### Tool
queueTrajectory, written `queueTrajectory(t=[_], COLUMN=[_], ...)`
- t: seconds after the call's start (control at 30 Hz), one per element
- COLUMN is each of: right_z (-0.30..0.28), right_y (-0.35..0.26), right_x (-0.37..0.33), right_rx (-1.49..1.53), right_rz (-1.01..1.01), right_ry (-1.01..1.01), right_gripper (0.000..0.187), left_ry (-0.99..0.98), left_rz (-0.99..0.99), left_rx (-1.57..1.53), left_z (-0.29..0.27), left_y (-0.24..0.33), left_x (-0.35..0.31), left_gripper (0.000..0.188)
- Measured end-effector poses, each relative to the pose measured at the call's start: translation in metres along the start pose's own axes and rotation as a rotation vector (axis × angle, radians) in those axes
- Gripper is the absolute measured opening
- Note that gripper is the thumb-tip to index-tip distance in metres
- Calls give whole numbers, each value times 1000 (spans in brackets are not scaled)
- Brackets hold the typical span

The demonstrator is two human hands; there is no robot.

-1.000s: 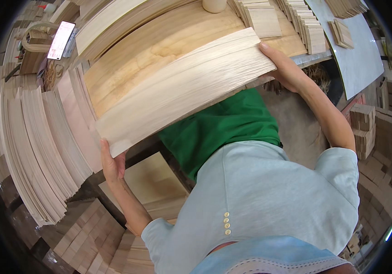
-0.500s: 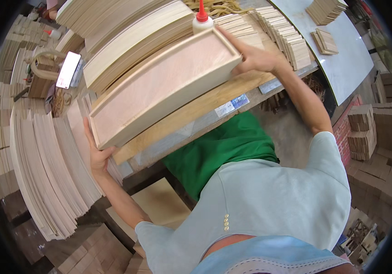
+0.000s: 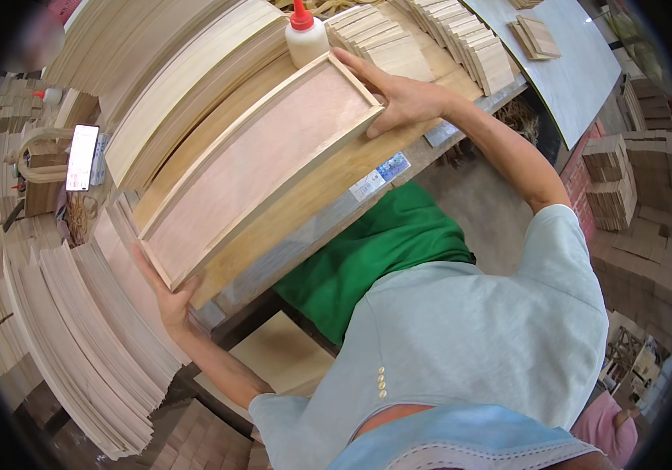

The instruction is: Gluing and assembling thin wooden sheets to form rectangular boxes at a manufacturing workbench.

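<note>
A long, shallow wooden tray point(image 3: 261, 168) with a thin pinkish bottom and pale raised edges is held between my two hands over the workbench. My left hand point(image 3: 170, 296) grips its near left end, thumb and fingers on either side of the corner. Around the far right end, my right hand point(image 3: 398, 95) is closed, with fingers along the end edge and thumb at the near corner. Just behind that end stands a white glue bottle point(image 3: 307, 43) with a red nozzle cap. Whether the tray's underside touches the bench is hidden.
Long pale boards point(image 3: 195, 94) are stacked behind the tray on the wooden bench point(image 3: 289, 207). Short wooden slats point(image 3: 461, 47) lie in rows at the far right. Tall stacks of thin panels point(image 3: 93, 329) stand at the left, near a lit phone point(image 3: 81, 158). Another person's pink clothing shows at lower right.
The tray and both hands appear lower and farther left in the picture, though the whole view has shifted too. Both hands keep their grip on the tray's ends.
</note>
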State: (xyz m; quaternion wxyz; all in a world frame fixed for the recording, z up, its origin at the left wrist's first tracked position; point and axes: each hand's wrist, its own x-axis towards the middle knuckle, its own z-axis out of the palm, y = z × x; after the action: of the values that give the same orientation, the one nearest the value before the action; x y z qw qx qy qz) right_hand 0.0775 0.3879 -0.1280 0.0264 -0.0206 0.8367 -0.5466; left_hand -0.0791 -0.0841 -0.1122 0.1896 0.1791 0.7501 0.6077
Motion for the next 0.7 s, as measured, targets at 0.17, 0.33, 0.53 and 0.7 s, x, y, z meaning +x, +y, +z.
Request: queueTrajectory(t=[0.17,0.33,0.53,0.7], right_z=[-17,-19,-22,-22], right_y=[-12,-24,-15,-14], right_x=[-6,4,3,6], right_rx=[-7,-40,-61,-95], right_rz=[-82,-19,-68,-73], right_ry=[-8,-80,-54,-71], right_gripper=[128,119,117,117], left_ry=[-78,-63,-27,-2], left_rz=[115,140,103,77], left_rx=[-152,-10,42,35], left_z=[-28,-12,-12,-10], left_y=[-18,-9,-8,-9], left_x=[6,13,15,14], left_gripper=[106,91,81,81])
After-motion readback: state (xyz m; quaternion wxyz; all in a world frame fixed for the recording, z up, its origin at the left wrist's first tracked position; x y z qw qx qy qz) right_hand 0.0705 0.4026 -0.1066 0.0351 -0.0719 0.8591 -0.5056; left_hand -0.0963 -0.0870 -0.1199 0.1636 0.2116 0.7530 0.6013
